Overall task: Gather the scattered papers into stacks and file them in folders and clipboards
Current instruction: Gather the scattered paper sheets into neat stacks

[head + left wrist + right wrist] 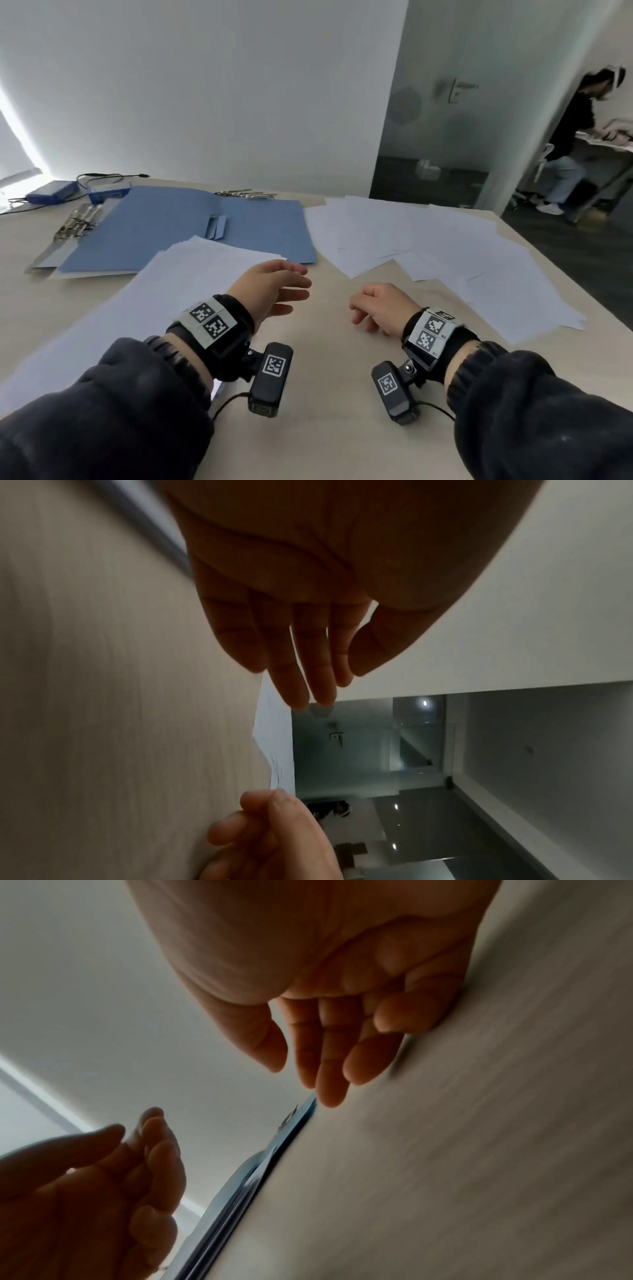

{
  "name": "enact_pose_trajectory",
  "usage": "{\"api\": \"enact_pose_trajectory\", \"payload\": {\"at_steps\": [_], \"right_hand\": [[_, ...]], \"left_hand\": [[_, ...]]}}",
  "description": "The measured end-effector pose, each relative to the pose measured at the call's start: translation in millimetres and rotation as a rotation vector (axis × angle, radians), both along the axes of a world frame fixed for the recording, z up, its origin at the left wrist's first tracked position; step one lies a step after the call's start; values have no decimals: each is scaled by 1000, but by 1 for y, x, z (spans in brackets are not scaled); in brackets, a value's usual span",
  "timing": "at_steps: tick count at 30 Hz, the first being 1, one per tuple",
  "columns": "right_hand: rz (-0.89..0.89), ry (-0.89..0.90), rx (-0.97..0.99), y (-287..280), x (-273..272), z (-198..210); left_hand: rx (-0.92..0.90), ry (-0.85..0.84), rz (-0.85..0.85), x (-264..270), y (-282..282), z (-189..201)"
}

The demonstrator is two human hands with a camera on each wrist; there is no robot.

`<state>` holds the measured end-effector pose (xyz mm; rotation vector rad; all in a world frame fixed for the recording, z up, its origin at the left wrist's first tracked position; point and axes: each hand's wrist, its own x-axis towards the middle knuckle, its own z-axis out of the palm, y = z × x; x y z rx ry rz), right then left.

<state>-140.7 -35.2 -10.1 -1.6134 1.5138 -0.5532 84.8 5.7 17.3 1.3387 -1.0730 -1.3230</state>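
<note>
Both dark sleeves [102,411] fill the near edge of the head view, each wrist strapped with a tagged camera band. Beyond them the left hand [274,291] hovers with fingers straight and spread, holding nothing, just beside the gathered paper stack [191,270] on the pale table [325,394]. Opposite it, the right hand [380,308] hangs with fingers loosely curled, also empty. Scattered papers [428,240] lie fanned out to the right. 1 open blue folder [191,226] lies behind the stack, metal clips [77,219] at its left.
</note>
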Motion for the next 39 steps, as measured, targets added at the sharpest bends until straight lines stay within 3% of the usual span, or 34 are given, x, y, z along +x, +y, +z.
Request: {"api": "enact_pose_trajectory", "payload": {"at_steps": [6,12,19,25,35,39], "right_hand": [[-128,43,-32,-6,-75,-3],[-161,153,-98,-26,-103,-9],[51,545,-284,-79,-75,10],[324,911,-309,-142,-24,16],[334,1023,-11,-207,-2,-3],[302,982,-34,-218,-7,-2]], "left_hand": [[86,200,-53,-69,-34,-26],[94,322,18,-93,-58,-42],[93,434,38,-76,-63,-50],[63,379,-31,-72,-67,-51],[58,341,-101,-67,-75,-53],[62,336,-118,-68,-76,-54]]}}
